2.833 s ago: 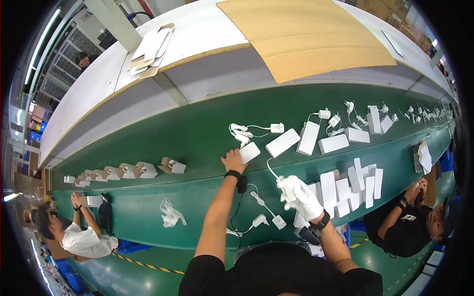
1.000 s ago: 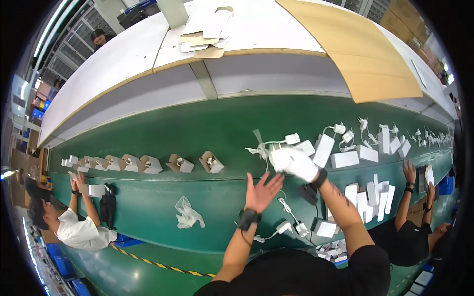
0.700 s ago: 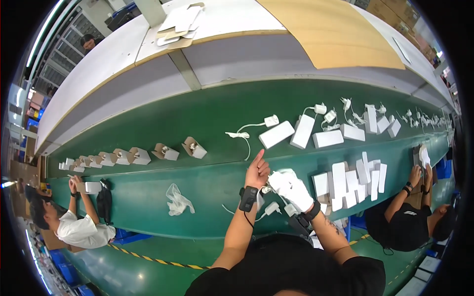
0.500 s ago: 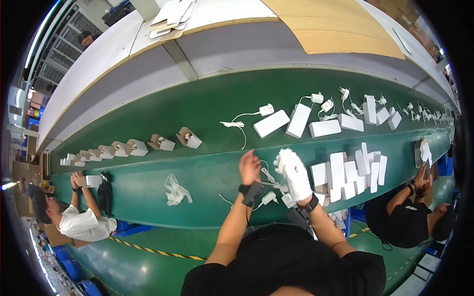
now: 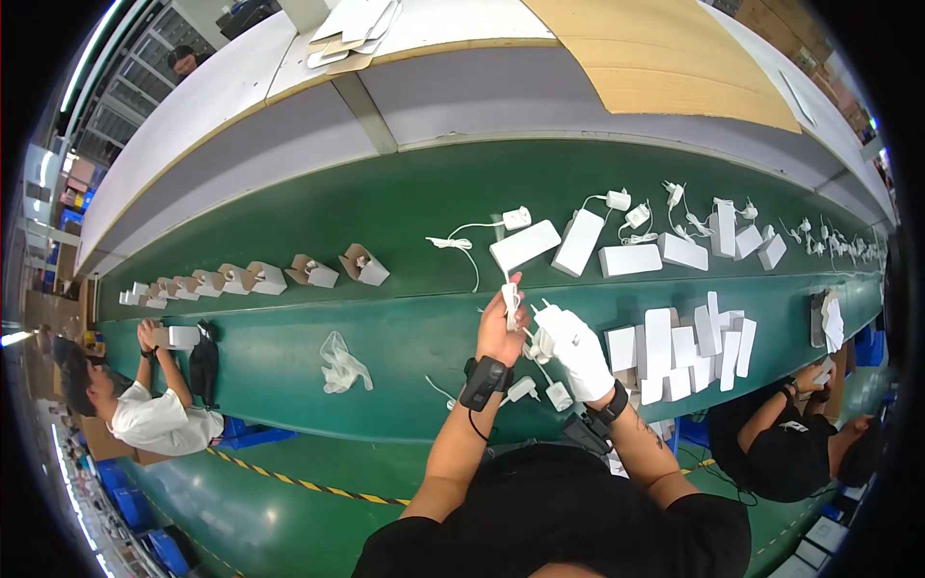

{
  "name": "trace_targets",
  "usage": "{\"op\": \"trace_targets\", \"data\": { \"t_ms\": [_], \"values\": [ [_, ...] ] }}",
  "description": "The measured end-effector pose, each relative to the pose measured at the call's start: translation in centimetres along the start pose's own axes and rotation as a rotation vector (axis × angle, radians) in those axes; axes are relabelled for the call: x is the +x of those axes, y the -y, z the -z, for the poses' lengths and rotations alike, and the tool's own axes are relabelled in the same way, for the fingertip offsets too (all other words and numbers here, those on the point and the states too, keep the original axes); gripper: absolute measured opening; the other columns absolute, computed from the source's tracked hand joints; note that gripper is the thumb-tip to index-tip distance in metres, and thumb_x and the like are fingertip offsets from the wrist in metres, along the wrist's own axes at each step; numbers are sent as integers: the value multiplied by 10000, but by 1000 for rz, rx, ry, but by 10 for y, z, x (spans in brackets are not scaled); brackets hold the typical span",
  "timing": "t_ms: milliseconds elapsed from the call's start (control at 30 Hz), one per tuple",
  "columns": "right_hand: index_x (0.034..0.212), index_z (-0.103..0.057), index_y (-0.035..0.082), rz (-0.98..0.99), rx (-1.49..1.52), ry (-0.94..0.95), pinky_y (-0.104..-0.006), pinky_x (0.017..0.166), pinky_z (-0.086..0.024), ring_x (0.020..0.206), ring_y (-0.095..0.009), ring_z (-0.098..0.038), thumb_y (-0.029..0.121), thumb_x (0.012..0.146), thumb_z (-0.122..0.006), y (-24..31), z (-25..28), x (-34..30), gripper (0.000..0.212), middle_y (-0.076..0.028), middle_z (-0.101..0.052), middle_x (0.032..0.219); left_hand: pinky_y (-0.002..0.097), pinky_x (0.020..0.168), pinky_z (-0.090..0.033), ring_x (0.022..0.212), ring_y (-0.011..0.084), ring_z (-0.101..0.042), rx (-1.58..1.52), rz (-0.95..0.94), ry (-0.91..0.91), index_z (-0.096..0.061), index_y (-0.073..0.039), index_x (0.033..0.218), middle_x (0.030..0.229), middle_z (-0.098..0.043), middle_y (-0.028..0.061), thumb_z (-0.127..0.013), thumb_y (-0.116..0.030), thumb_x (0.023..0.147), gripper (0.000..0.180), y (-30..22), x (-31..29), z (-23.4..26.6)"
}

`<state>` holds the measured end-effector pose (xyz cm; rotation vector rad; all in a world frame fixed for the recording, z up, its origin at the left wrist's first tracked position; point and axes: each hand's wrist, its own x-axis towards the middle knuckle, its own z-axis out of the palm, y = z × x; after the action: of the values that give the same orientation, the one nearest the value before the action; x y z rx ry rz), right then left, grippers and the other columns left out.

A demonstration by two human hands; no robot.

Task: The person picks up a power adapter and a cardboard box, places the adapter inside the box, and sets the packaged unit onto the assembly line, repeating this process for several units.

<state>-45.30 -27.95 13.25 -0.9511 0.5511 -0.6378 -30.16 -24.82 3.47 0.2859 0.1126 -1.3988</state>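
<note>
My left hand (image 5: 498,337) is closed, bare, around a coiled white cable (image 5: 511,301) whose end sticks up past the fingers. Beside it, my right hand (image 5: 581,361) wears a white glove and grips a white power adapter (image 5: 544,320), its two prongs pointing up and left. White on white, the adapter's edge against the glove is hard to make out. Just below the hands, more white plug adapters (image 5: 523,388) lie on the green work surface (image 5: 279,371). Another adapter (image 5: 558,395) rests near my right wrist.
White boxes (image 5: 681,347) cluster to the right. Across the belt (image 5: 405,183) lie closed boxes (image 5: 526,247) and corded adapters (image 5: 517,219). Open boxes (image 5: 364,265) form a row at left. A clear plastic bag (image 5: 342,363) lies left of me. Co-workers sit at left (image 5: 159,414) and right (image 5: 785,433).
My left hand has moved slightly right and closed on the coiled cable, lifting it. The right hand has turned, and the adapter's prongs now show. The view has shifted slightly.
</note>
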Motion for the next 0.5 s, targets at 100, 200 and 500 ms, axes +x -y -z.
{"op": "trace_targets", "data": {
  "t_ms": [100, 200, 500],
  "values": [
    [1095, -533, 32, 107, -234, -68, -267, 742, -451, 845, -122, -541, 163, 889, -576, -1, 2, 6, 248, -48, -548, 956, 255, 647, -480, 716, 126, -563, 297, -10, -82, -456, -61, 1287, 867, -576, 32, -429, -145, 951, 347, 8, 6, -37],
    [1031, -547, 22, 260, -406, -151, -260, 684, -449, 804, -102, -539, 180, 859, -607, -5, -3, 14, 241, -31, -557, 898, 261, 630, -481, 722, 125, -557, 239, -83, -258, -466, -59, 1276, 875, -572, 18, -479, -155, 939, 351, 33, 2, -58],
    [1036, -520, 34, 21, -321, -334, -255, 708, -490, 839, -143, -596, 175, 836, -637, -21, 54, 35, 272, -87, -590, 1037, 361, 795, -452, 930, 195, -542, 1513, -545, -185, -451, -42, 1257, 1037, -548, 91, -569, -200, 885, 422, 28, 61, -1]
  ]
}}
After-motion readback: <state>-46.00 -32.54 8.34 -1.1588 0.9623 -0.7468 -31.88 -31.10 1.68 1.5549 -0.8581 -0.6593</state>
